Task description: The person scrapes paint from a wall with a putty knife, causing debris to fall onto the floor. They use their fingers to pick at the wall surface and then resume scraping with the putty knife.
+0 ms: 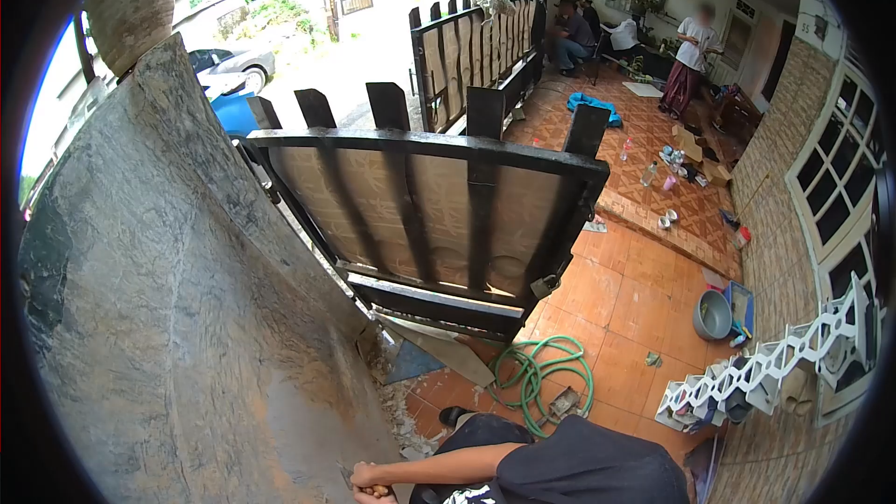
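Note:
My right hand (pixel 366 476) is at the bottom edge, at the end of a bare forearm reaching left from a dark sleeve. Its fingers are closed round a small trowel (pixel 345 474) with a wooden handle and a grey blade. The blade is up against the lower part of a grey, stone-textured plaster wall (pixel 187 252), or very near it. Skin just below the handle is cut off by the frame, so I cannot make out a separate left hand.
A black gate (pixel 420 145) stands beside the wall. On the orange tiles lie a coiled green hose (pixel 541 378) and plaster scraps (pixel 403 425). At right are a white folding rack (pixel 770 364) and a grey basin (pixel 712 315). Several people are farther back, one person (pixel 695 47) standing.

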`<state>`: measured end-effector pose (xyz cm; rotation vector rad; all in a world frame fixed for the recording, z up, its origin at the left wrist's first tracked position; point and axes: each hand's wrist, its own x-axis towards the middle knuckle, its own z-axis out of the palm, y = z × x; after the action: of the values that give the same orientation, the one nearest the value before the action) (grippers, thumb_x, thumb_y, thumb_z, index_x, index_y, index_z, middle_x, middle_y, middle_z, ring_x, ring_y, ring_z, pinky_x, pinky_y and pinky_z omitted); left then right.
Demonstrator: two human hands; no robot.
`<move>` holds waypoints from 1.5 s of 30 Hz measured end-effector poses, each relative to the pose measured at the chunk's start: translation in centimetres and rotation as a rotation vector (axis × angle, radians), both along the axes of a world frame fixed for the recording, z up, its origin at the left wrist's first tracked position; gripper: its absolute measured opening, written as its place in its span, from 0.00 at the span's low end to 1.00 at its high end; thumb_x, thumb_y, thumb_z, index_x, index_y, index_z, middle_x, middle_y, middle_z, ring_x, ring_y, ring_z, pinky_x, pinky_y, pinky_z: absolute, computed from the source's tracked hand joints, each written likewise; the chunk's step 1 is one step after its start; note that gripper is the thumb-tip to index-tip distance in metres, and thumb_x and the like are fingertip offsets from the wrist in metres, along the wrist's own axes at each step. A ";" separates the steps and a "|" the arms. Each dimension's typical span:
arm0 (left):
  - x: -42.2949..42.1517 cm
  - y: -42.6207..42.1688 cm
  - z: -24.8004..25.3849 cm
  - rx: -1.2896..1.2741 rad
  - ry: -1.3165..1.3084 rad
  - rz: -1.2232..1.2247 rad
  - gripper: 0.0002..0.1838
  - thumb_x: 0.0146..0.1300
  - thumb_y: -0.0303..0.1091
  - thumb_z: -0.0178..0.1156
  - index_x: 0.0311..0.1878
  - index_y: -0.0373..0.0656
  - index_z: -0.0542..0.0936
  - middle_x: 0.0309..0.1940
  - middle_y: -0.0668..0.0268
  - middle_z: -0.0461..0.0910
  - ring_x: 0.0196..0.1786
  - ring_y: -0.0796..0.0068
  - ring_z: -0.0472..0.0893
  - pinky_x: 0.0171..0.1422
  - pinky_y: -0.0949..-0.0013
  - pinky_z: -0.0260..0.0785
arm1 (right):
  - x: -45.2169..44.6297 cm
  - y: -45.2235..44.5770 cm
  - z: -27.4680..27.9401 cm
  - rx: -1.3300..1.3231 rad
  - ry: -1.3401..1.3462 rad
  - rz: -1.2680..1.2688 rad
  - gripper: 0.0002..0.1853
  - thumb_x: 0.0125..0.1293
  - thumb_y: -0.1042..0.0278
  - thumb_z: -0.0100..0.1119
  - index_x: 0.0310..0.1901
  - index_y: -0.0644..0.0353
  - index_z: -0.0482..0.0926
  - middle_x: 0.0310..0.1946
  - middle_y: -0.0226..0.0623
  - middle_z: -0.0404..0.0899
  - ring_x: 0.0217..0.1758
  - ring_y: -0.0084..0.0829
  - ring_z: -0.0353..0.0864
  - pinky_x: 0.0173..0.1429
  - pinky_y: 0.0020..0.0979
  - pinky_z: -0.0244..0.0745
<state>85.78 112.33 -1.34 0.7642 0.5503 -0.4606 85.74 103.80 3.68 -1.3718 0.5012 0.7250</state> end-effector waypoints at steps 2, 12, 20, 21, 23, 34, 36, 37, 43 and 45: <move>0.0 0.0 0.0 0.000 0.001 -0.002 0.20 0.63 0.39 0.41 0.45 0.31 0.73 0.28 0.59 0.73 0.24 0.69 0.73 0.40 0.71 0.75 | 0.2 -0.2 -0.4 0.039 -0.005 0.010 0.14 0.55 0.72 0.46 0.19 0.69 0.77 0.14 0.43 0.76 0.13 0.36 0.76 0.19 0.37 0.72; -1.1 2.1 -0.4 -0.065 -0.032 -0.001 0.19 0.62 0.39 0.41 0.43 0.32 0.74 0.24 0.61 0.72 0.19 0.72 0.72 0.37 0.73 0.76 | -0.5 1.7 -1.7 -0.001 0.003 0.000 0.13 0.56 0.71 0.46 0.23 0.71 0.78 0.17 0.45 0.78 0.14 0.36 0.76 0.20 0.38 0.72; -3.3 5.9 4.9 -0.015 0.055 0.283 0.20 0.67 0.47 0.42 0.28 0.42 0.70 0.08 0.73 0.59 0.09 0.82 0.61 0.26 0.77 0.72 | 0.1 6.7 1.0 0.097 -0.069 0.090 0.14 0.60 0.71 0.44 0.24 0.73 0.74 0.15 0.43 0.74 0.11 0.32 0.72 0.16 0.35 0.69; -3.0 5.5 6.5 0.016 0.079 0.310 0.19 0.67 0.47 0.43 0.26 0.43 0.69 0.07 0.74 0.58 0.08 0.82 0.59 0.22 0.77 0.69 | 0.3 7.9 0.7 0.101 -0.082 0.090 0.14 0.61 0.71 0.44 0.24 0.73 0.73 0.14 0.42 0.74 0.11 0.31 0.71 0.15 0.34 0.69; -3.1 7.1 7.5 0.041 0.107 0.370 0.19 0.66 0.45 0.46 0.22 0.46 0.67 0.06 0.75 0.58 0.05 0.81 0.56 0.16 0.77 0.65 | 0.5 8.8 2.4 0.075 -0.079 0.114 0.13 0.60 0.72 0.44 0.25 0.73 0.74 0.16 0.45 0.75 0.12 0.33 0.73 0.15 0.35 0.69; -3.2 14.7 -8.0 -0.033 -0.077 0.303 0.17 0.63 0.44 0.43 0.20 0.48 0.64 0.14 0.65 0.65 0.12 0.77 0.62 0.28 0.70 0.69 | 1.3 9.0 6.4 -0.032 -0.095 0.165 0.10 0.54 0.78 0.44 0.21 0.74 0.73 0.16 0.47 0.76 0.14 0.36 0.76 0.16 0.37 0.71; -3.2 12.9 -5.5 0.015 -0.034 0.269 0.16 0.63 0.45 0.43 0.22 0.48 0.65 0.15 0.65 0.66 0.13 0.77 0.63 0.28 0.71 0.69 | 1.1 9.3 5.9 0.005 -0.108 0.121 0.10 0.54 0.79 0.45 0.21 0.74 0.74 0.16 0.48 0.76 0.14 0.37 0.76 0.18 0.37 0.72; -2.9 12.0 -4.4 0.035 -0.014 0.255 0.16 0.63 0.45 0.43 0.23 0.47 0.65 0.16 0.65 0.66 0.13 0.76 0.64 0.28 0.71 0.69 | 1.3 9.4 5.5 0.001 -0.119 0.084 0.10 0.54 0.79 0.45 0.21 0.74 0.74 0.16 0.48 0.76 0.14 0.37 0.76 0.18 0.37 0.72; -0.8 8.7 -1.4 0.100 0.037 0.142 0.16 0.63 0.47 0.44 0.27 0.45 0.67 0.19 0.64 0.69 0.15 0.74 0.66 0.28 0.71 0.70 | 5.1 11.4 -5.0 -0.401 -0.869 0.612 0.14 0.49 0.65 0.61 0.33 0.67 0.81 0.28 0.52 0.79 0.30 0.39 0.78 0.36 0.37 0.73; -0.4 8.4 -1.1 0.109 0.044 0.122 0.16 0.63 0.47 0.44 0.28 0.45 0.67 0.20 0.63 0.69 0.16 0.74 0.67 0.28 0.71 0.70 | 6.2 12.3 -6.3 -0.650 -1.096 0.931 0.11 0.46 0.66 0.61 0.26 0.68 0.81 0.26 0.49 0.80 0.28 0.40 0.79 0.34 0.38 0.73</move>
<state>85.34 120.77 -2.39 0.8212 0.6639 -0.3373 91.89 116.13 -2.61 -2.3748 -0.9182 0.3965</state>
